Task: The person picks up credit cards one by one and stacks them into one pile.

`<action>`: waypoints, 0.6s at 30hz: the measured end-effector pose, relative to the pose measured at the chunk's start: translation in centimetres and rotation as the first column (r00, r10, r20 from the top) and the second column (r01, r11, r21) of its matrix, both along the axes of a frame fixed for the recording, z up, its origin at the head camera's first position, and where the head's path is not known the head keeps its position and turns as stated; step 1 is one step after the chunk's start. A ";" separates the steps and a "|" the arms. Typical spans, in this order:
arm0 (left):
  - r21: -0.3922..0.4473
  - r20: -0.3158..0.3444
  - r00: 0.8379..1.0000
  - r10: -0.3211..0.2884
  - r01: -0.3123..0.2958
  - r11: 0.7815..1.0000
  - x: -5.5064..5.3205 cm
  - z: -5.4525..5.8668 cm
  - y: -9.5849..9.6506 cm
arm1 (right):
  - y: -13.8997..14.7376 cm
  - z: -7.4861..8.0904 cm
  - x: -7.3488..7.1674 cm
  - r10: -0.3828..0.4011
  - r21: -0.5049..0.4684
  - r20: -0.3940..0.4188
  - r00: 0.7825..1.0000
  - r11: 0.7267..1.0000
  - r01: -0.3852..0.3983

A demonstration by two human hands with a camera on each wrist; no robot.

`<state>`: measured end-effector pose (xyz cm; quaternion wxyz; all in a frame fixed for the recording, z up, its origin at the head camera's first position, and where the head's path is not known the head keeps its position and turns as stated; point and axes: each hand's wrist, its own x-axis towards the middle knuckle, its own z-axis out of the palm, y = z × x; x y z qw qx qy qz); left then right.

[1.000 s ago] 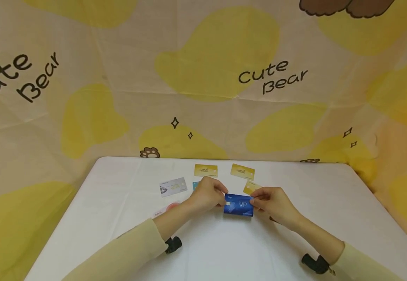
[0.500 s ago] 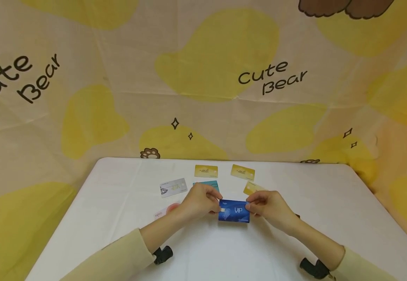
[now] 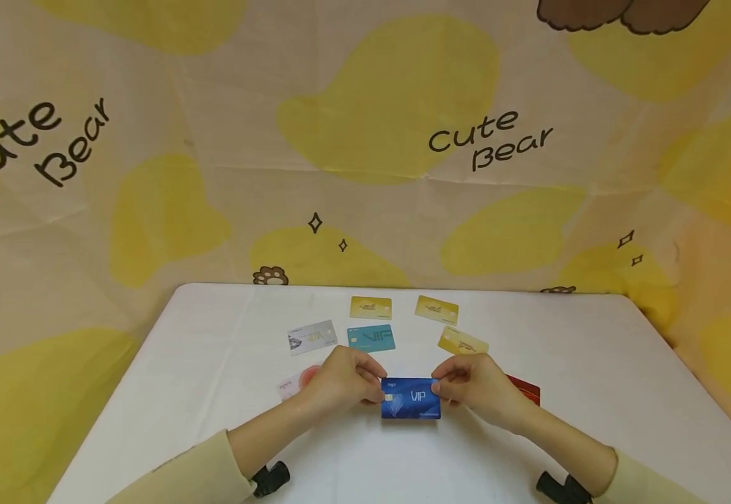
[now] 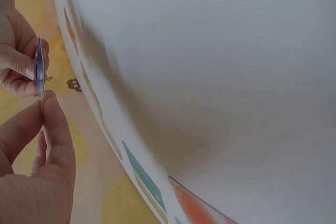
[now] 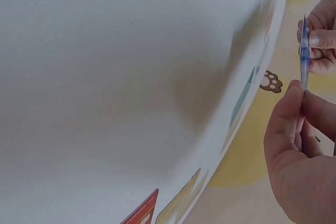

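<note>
A blue VIP card is held up between both hands above the white table, its printed face toward the head camera. My left hand pinches its left edge between thumb and fingers. At the opposite edge my right hand pinches the upper right corner. Both wrist views show the card edge-on as a thin blue sliver, raised off the tabletop. Behind the left hand lies a pink and white card, partly covered by it. A red card shows partly behind the right hand.
On the white table lie a teal VIP card, a silver VIP card and gold cards toward the back. A patterned cloth hangs behind the table's far edge.
Both hands have brought the blue card toward me and slightly left. The teal card and part of the red card have come into sight behind them.
</note>
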<state>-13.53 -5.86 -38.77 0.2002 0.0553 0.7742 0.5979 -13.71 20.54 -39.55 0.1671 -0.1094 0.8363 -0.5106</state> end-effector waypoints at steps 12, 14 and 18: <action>-0.029 -0.015 1.000 -0.022 0.021 0.999 1.0 -1.1 -0.5 | -0.3 -0.9 0.9 0.030 0.054 0.060 0.998 0.998 -0.033; -0.032 -0.022 0.999 -0.032 0.032 0.999 1.2 -1.3 -0.5 | -0.3 -1.1 1.0 0.041 0.051 0.067 0.997 0.998 -0.045; -0.032 -0.030 0.998 -0.049 0.048 0.998 1.5 -1.6 -0.4 | -0.3 -1.6 1.2 0.069 0.042 0.076 0.995 0.996 -0.073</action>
